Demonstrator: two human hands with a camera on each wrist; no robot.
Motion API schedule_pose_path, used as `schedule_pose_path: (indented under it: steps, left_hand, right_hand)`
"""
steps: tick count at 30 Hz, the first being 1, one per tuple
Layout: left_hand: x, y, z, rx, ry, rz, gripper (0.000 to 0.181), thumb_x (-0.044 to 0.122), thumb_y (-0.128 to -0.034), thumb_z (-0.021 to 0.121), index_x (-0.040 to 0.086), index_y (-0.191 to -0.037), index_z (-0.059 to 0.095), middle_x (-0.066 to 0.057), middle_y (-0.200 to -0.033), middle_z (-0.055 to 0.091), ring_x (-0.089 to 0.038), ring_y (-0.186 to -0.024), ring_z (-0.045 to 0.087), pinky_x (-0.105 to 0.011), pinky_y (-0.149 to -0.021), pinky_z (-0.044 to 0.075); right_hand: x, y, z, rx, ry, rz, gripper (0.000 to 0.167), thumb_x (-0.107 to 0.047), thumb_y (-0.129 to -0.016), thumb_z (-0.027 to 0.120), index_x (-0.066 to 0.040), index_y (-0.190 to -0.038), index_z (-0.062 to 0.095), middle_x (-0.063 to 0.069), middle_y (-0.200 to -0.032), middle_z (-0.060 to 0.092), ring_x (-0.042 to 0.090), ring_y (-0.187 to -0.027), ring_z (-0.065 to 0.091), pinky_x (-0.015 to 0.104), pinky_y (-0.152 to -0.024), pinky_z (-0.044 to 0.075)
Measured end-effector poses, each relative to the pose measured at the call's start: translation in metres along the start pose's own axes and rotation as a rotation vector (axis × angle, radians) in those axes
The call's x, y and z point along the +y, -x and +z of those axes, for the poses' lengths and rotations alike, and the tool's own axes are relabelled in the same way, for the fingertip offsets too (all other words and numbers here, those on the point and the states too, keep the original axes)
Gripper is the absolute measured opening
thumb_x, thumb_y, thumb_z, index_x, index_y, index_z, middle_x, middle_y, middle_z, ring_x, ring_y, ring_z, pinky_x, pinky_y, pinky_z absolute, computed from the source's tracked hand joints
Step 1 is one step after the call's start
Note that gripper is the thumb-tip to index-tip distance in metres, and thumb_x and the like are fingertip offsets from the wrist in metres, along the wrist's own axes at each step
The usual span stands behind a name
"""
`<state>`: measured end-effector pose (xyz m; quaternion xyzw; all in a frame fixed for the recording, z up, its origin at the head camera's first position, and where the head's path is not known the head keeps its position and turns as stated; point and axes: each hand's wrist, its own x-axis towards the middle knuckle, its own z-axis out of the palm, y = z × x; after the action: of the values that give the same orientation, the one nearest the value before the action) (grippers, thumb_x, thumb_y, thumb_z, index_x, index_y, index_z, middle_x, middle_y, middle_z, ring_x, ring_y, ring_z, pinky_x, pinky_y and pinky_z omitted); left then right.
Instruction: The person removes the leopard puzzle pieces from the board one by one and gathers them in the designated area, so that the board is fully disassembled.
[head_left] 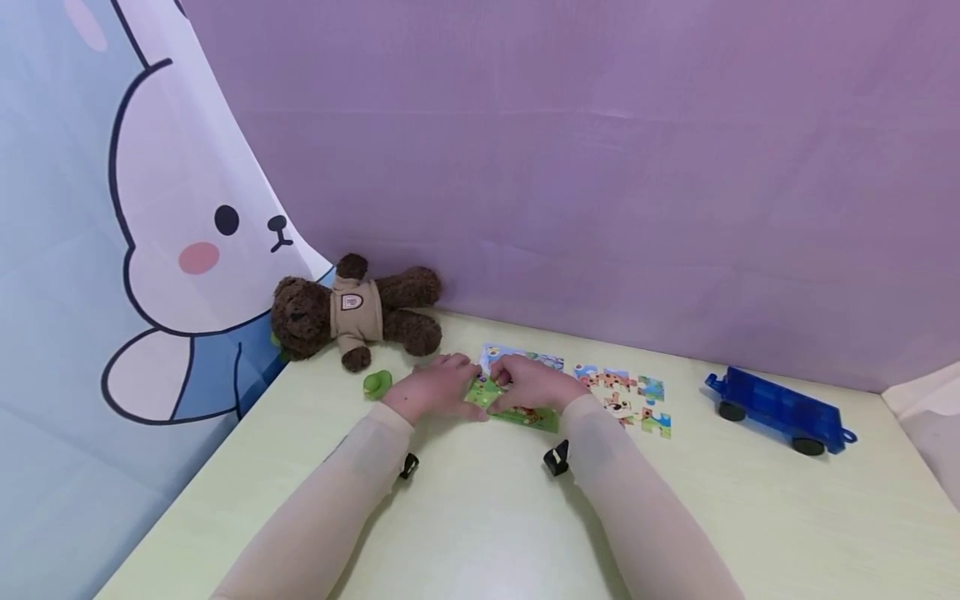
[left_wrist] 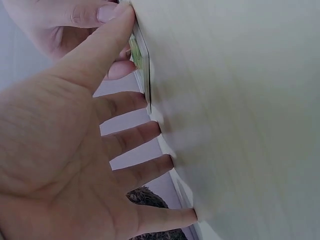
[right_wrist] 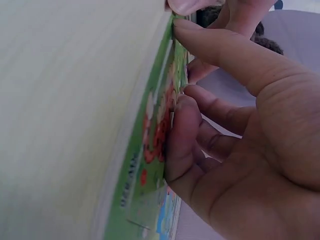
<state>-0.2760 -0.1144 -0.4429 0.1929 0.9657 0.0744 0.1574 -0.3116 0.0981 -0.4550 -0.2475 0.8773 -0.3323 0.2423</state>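
A colourful jigsaw puzzle board (head_left: 538, 418) lies flat near the middle of the table, partly covered by both hands. My left hand (head_left: 437, 389) is at its left side, fingers spread and fairly straight, thumb touching the near edge. In the left wrist view, the fingertips (left_wrist: 150, 130) rest along the table beside the board. My right hand (head_left: 536, 383) is over the board with its fingers bent onto the printed face (right_wrist: 155, 135) and its thumb at the near edge. Whether a piece is under those fingers is hidden. Several puzzle pieces (head_left: 652, 388) lie to the right.
A brown teddy bear (head_left: 358, 312) in a beige shirt lies at the back left. Nearer me is a small green toy (head_left: 377, 384), left of my left hand. A blue toy trailer (head_left: 780, 408) stands at the right. A purple cloth (head_left: 600, 167) hangs behind the table.
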Motion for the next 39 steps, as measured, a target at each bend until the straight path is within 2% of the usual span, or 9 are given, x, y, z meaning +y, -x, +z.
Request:
schedule_pose_path:
  steps: [7,16,22,32,39]
  left_hand:
    - [-0.0001,-0.0016,0.0013,-0.011,-0.009,-0.011,0.090,0.068,-0.0937,0.071,0.016,-0.162,0.044,-0.014,-0.173,0.036,-0.049,-0.158,0.033,-0.082,-0.119,0.034]
    - [0.0014,0.0012,-0.0021,-0.005,-0.003,0.002,0.090,0.066,-0.0939,0.072,0.015,-0.163,0.044,-0.015,-0.172,0.038,-0.049,-0.157,0.035,-0.075,-0.123,0.036]
    - [0.0028,0.0024,-0.0028,0.001,-0.004,0.007,0.090,0.065,-0.0938,0.073,0.013,-0.162,0.045,-0.015,-0.171,0.040,-0.049,-0.155,0.038,-0.071,-0.123,0.038]
    - [0.0037,0.0010,-0.0027,-0.007,-0.020,-0.011,0.088,0.067,-0.0939,0.072,0.016,-0.161,0.046,-0.014,-0.171,0.039,-0.048,-0.155,0.037,-0.071,-0.123,0.039]
    - [0.0015,-0.0025,-0.0008,-0.007,-0.029,-0.010,0.089,0.068,-0.0938,0.071,0.016,-0.161,0.046,-0.014,-0.171,0.039,-0.047,-0.155,0.038,-0.072,-0.122,0.040]
  right_hand:
    - [0.0011,-0.0019,-0.0027,-0.049,-0.010,-0.017,0.045,-0.019,-0.094,0.083,-0.006,-0.129,0.056,0.006,-0.117,0.057,0.021,-0.106,0.051,0.036,-0.095,0.048]
    - [-0.0018,0.0003,-0.0058,-0.085,-0.013,-0.020,0.041,-0.015,-0.099,0.076,-0.004,-0.131,0.054,0.010,-0.124,0.058,0.022,-0.108,0.052,0.038,-0.097,0.049]
    - [-0.0034,0.0008,-0.0046,-0.071,0.024,-0.019,0.040,-0.018,-0.100,0.077,-0.007,-0.131,0.054,0.007,-0.123,0.060,0.021,-0.108,0.055,0.039,-0.099,0.052]
    - [-0.0061,0.0044,-0.0040,-0.059,0.005,-0.025,0.037,-0.019,-0.102,0.074,-0.010,-0.127,0.049,0.007,-0.112,0.055,0.021,-0.094,0.052,0.035,-0.084,0.048]
    - [-0.0029,0.0065,-0.0005,-0.016,0.006,-0.044,0.039,-0.016,-0.100,0.075,-0.011,-0.131,0.053,0.006,-0.109,0.058,0.020,-0.095,0.054,0.035,-0.084,0.050]
